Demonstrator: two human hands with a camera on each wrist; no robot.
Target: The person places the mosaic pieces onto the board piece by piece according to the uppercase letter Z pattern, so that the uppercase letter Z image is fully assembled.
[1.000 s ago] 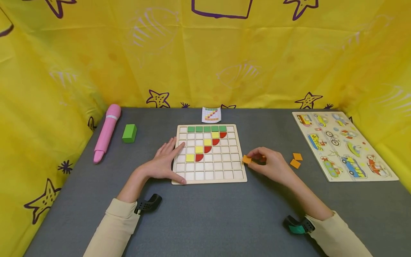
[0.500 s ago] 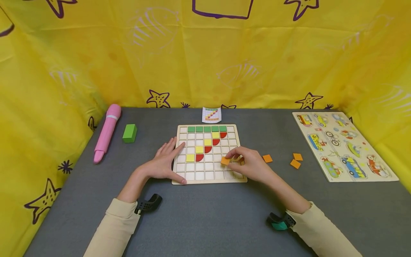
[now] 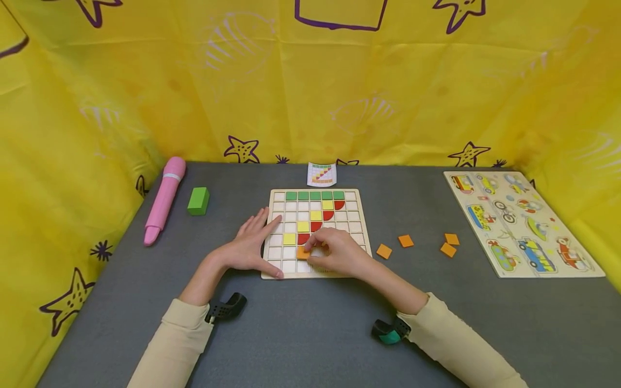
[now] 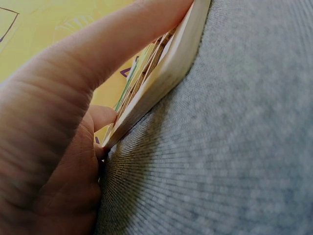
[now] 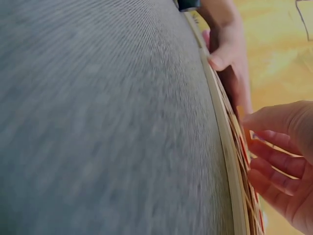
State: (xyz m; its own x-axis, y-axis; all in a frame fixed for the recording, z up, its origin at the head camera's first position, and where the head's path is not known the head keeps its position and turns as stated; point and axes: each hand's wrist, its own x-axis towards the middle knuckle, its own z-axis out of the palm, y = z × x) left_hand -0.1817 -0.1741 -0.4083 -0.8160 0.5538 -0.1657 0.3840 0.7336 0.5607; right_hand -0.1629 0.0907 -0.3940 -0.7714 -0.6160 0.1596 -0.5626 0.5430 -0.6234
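A wooden grid board (image 3: 364,264) lies on the dark table, with green, yellow and red pieces set in its cells. My left hand (image 3: 247,245) is spread along the board's left side, thumb on the front corner. In the left wrist view the thumb (image 4: 122,39) rests on the board's rim. My right hand (image 3: 337,250) pinches an orange square tile (image 3: 303,253) over the board, just below the lowest red piece (image 3: 303,238). The right wrist view shows that orange tile (image 5: 246,128) at the fingertips; whether it sits in a cell I cannot tell.
Several loose orange tiles (image 3: 384,251) lie right of the board. Behind it is a small pattern card (image 3: 322,174). A green block (image 3: 198,201) and a pink microphone-like toy (image 3: 165,200) stand left; a picture puzzle board (image 3: 524,226) lies far right. Yellow cloth surrounds the table.
My right hand has carried the orange tile leftward from beside the board to over its lower cells. Loose orange tiles behind the hand have come into view. My left hand stays put.
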